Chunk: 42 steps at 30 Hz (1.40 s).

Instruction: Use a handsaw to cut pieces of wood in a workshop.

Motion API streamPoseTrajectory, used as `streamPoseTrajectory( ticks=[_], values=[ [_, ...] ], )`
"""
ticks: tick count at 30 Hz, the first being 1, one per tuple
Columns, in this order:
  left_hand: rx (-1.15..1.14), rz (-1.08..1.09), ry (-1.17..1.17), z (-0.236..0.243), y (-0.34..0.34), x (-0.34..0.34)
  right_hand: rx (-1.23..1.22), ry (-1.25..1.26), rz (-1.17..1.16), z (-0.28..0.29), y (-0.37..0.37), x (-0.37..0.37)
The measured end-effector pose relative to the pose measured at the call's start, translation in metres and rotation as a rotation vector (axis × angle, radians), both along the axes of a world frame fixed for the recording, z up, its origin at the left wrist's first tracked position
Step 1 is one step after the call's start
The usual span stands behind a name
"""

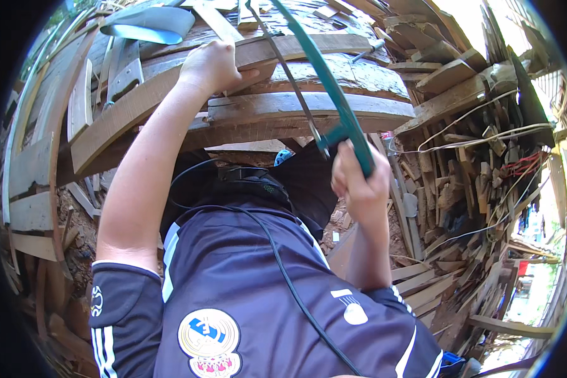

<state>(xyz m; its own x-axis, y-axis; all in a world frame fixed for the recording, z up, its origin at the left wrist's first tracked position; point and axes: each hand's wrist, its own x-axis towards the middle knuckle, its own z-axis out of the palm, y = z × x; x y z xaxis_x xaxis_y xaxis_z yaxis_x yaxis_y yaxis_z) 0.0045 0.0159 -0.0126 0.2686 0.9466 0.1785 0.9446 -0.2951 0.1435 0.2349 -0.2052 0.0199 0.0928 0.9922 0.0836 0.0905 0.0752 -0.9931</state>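
Note:
My right hand (pixel 362 176) is closed round the handle end of a green-framed bow saw (pixel 324 69). The saw slants up and away to the left, with its thin blade (pixel 293 85) on the left side of the frame. That blade crosses over a long brown wooden plank (pixel 135 110); whether its teeth touch the wood I cannot tell. With fingers wrapped over the plank's edge, my left hand (pixel 213 66) grips it to the left of the blade. The plank lies across a rough timber workbench (pixel 372 79). My left fingertips are partly hidden.
A curved, pale blue-grey sheet piece (pixel 148 25) rests at the bench's far left. Heaps of scrap wood (pixel 460 183) fill the right side, with a loose pale cord (pixel 472 138) strung over them. A dark cable (pixel 277 252) runs down my shirt. Boards stand at the left.

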Motion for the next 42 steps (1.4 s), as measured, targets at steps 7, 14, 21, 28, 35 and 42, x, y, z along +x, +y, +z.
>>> streamPoseTrajectory(
  ticks=[7, 14, 21, 28, 35, 42],
  values=[
    [0.116, -0.054, 0.035, 0.001, -0.009, 0.002, 0.211, -0.245, 0.013, -0.008, 0.096, -0.013],
    [0.097, -0.023, -0.074, -0.009, -0.008, 0.002, 0.287, -0.512, 0.000, 0.001, 0.132, -0.031],
    [0.169, -0.066, -0.029, -0.006, -0.008, 0.002, 0.155, -0.212, -0.007, -0.021, 0.063, -0.018],
    [0.126, -0.060, -0.082, -0.007, -0.012, -0.004, 0.115, -0.140, 0.036, -0.049, 0.027, -0.010],
    [0.242, -0.089, -0.106, -0.016, -0.017, -0.002, 0.044, 0.057, 0.087, -0.058, 0.019, -0.011],
    [0.307, -0.191, -0.111, -0.018, -0.029, -0.002, -0.082, 0.556, 0.283, -0.094, 0.015, 0.012]
  ],
)
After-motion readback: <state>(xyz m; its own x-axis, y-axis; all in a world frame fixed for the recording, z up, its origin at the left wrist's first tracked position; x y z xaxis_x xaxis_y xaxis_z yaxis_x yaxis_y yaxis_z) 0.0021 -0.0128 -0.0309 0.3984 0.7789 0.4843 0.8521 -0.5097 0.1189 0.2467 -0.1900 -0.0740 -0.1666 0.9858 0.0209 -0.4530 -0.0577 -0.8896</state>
